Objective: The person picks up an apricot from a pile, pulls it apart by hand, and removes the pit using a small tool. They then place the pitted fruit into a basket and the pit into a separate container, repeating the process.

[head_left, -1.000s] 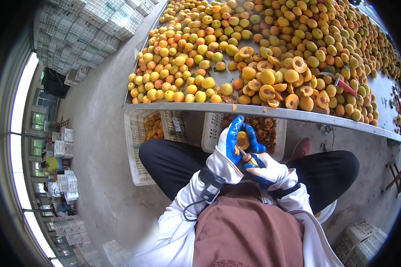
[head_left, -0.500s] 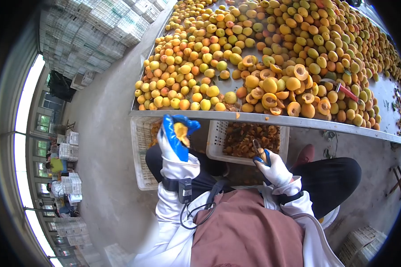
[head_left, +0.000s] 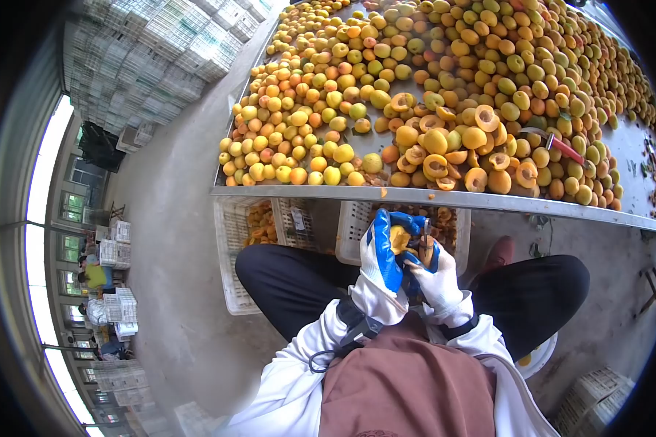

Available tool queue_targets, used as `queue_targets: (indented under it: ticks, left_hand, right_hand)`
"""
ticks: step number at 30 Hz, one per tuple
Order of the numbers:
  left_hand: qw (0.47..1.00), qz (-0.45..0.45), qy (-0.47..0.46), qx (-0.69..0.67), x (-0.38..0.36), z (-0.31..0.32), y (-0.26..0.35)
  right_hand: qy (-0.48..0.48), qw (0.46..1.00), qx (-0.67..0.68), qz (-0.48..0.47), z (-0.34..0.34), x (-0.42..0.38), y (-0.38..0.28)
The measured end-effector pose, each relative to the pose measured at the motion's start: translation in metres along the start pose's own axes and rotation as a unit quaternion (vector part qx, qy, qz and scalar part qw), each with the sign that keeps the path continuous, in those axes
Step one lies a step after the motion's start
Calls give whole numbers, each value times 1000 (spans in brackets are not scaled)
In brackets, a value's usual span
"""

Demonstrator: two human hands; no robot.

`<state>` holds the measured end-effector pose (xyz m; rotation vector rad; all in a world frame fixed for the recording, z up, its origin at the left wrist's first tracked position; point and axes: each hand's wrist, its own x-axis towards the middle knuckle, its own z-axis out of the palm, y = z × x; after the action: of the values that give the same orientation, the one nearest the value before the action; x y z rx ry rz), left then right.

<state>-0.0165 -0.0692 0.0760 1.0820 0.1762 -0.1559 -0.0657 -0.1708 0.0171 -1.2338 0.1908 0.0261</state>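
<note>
My left hand (head_left: 383, 256), in a white glove with blue coated palm and fingers, is closed around a piece of apricot (head_left: 399, 239). Right beside it, my right hand (head_left: 439, 282), gloved the same way, grips a short wooden-handled tool (head_left: 427, 251) with a metal tip pointing up. Both hands meet over my lap, just below the table edge. Behind them, partly hidden, a white crate (head_left: 350, 231) contains brownish apricot scraps (head_left: 448, 226). Cut apricot halves (head_left: 436, 166) lie on the table in front of me, among whole apricots (head_left: 299, 118).
The metal table (head_left: 321, 192) carries a large heap of apricots and a red-handled knife (head_left: 563, 149). Under its left end, a white crate (head_left: 229, 280) holds orange apricot pieces (head_left: 262, 224). Stacked crates (head_left: 160, 58) and several people (head_left: 95, 275) are off to the left.
My left hand has moved right, from above the left crate to my right hand, still with apricot in it. The right hand has shifted slightly, its tool now upright beside the apricot.
</note>
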Motion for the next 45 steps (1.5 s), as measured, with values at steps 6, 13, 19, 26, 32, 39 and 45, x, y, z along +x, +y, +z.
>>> queue_targets:
  ticks: [6,13,19,26,32,39,45]
  left_hand:
    - [991,132,15,7,20,-25,24]
    - [985,165,39,32,37,-103,96]
    - [664,193,212,691,56,-234,177]
    - [553,304,4,776,110,-127,148]
    - [382,132,-193,894,157,-17,93]
    - [590,95,-134,790,180,-26,96]
    - [968,-10,-226,-110,91,-47,122]
  right_hand:
    - [55,990,-129,-23,-11,1,-1]
    - [55,911,-409,7,-22,6,-8]
    - [-2,886,-462,35,-22,2,-14]
    - [-24,893,-448,24,-18,0,0]
    - [-39,898,-437,37,-33,2,12]
    - [-36,900,-429,66,-38,-1,0]
    - [-56,927,-370,37,-18,-5,-27]
